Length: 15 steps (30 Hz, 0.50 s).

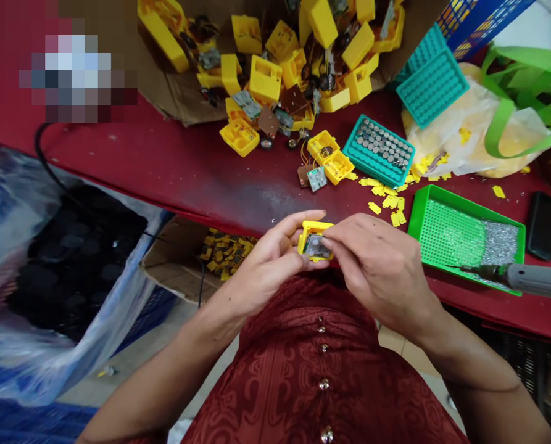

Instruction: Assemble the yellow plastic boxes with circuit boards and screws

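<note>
A small yellow case with a grey-green circuit board inside is held near the table's front edge. My left hand grips the case from the left, fingers behind it and thumb along its lower side. The fingertips of my right hand are pinched at the board's upper right corner; whatever lies between those fingertips is hidden. On the table beyond, two open yellow cases lie with a loose board wired to them.
Yellow cases fill a cardboard box behind. To the right are a teal tray of round cells, yellow pieces, a green screw tray, a screwdriver and a phone. A lined crate stands left.
</note>
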Motion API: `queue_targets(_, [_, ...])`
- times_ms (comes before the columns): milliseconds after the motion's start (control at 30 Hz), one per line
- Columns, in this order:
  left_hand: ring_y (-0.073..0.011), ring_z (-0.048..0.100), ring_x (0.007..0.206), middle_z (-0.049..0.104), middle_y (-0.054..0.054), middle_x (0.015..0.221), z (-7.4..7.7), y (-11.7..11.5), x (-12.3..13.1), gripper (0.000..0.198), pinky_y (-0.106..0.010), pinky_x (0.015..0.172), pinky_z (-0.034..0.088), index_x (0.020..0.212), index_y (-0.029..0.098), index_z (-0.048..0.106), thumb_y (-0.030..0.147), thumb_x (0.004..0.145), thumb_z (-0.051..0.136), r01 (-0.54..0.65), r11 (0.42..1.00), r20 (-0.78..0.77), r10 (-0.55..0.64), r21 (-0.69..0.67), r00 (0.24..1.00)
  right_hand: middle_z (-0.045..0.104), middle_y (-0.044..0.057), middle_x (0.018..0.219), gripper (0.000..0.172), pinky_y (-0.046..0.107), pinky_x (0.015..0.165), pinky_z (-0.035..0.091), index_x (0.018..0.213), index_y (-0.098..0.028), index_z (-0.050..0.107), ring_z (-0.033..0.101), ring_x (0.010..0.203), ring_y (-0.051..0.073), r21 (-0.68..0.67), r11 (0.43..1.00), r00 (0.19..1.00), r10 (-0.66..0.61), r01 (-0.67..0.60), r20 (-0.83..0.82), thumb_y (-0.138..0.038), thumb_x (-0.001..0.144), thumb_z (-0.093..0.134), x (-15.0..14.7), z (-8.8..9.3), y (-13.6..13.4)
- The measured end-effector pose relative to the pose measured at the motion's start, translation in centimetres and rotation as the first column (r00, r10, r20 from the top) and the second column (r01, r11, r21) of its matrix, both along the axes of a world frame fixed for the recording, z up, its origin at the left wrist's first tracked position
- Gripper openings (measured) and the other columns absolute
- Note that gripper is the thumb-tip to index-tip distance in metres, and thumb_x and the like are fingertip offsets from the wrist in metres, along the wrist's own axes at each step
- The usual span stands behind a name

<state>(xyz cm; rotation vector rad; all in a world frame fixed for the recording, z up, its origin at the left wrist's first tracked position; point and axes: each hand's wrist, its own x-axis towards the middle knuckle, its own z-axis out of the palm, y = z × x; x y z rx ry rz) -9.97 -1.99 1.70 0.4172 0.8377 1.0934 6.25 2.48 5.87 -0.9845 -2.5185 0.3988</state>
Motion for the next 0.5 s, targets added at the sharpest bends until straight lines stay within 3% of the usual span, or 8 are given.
queue_targets(167, [-0.0161, 0.065, 0.096, 0.067, -0.002, 0.105, 0.0, 0.1, 0.2, 0.041, -0.029, 0.085, 0.06, 0.119, 0.024, 0.066, 0.018, 0.08, 0.075, -0.019, 1.0, -0.006, 0.019, -0.013, 1.0, 0.068, 0.006, 0.081, 0.019, 0.03, 0.07, 0.051, 0.089, -0.012, 0.067, 0.062, 0.077, 0.015, 0.091, 0.996, 0.999, 0.022, -0.018, -0.047, -0.016, 0.098, 0.052, -0.1, -0.5, 0.1])
queue_targets(300, [-0.0159, 0.068, 0.095, 0.07, -0.002, 0.102, -0.2, -0.2, 0.3, 0.038, -0.027, 0.082, 0.06, 0.119, 0.024, 0.065, 0.024, 0.083, 0.076, -0.015, 1.0, -0.034, 0.015, -0.008, 0.999, 0.064, 0.01, 0.099, 0.015, 0.032, 0.073, 0.054, 0.089, -0.015, 0.069, 0.059, 0.088, 0.017, 0.152, 0.988, 0.995, 0.02, -0.005, -0.099, -0.017, 0.096, 0.055, 0.2, -0.9, 0.4])
queue_targets(433, [-0.0138, 0.069, 0.084, 0.073, -0.003, 0.098, -0.1, -0.3, 0.5, 0.04, -0.022, 0.075, 0.059, 0.12, 0.021, 0.066, 0.026, 0.082, 0.078, -0.056, 0.998, -0.031, 0.055, -0.028, 0.998, 0.059, 0.009, 0.103, 0.015, 0.034, 0.078, 0.057, 0.106, -0.017, 0.067, 0.06, 0.093, 0.016, 0.125, 0.991, 0.969, -0.012, 0.044, -0.248, -0.016, 0.092, 0.06, 0.6, -1.5, 0.3])
queue_targets(500, [-0.012, 0.069, 0.079, 0.074, -0.003, 0.096, 0.1, -0.2, 0.6, 0.04, -0.021, 0.073, 0.059, 0.12, 0.02, 0.066, 0.025, 0.082, 0.077, -0.076, 0.997, -0.023, 0.076, -0.031, 0.997, 0.06, 0.007, 0.099, 0.015, 0.032, 0.077, 0.056, 0.105, -0.017, 0.067, 0.06, 0.09, 0.015, 0.115, 0.992, 0.96, -0.009, 0.043, -0.28, -0.014, 0.091, 0.063, 0.9, -1.7, 0.2])
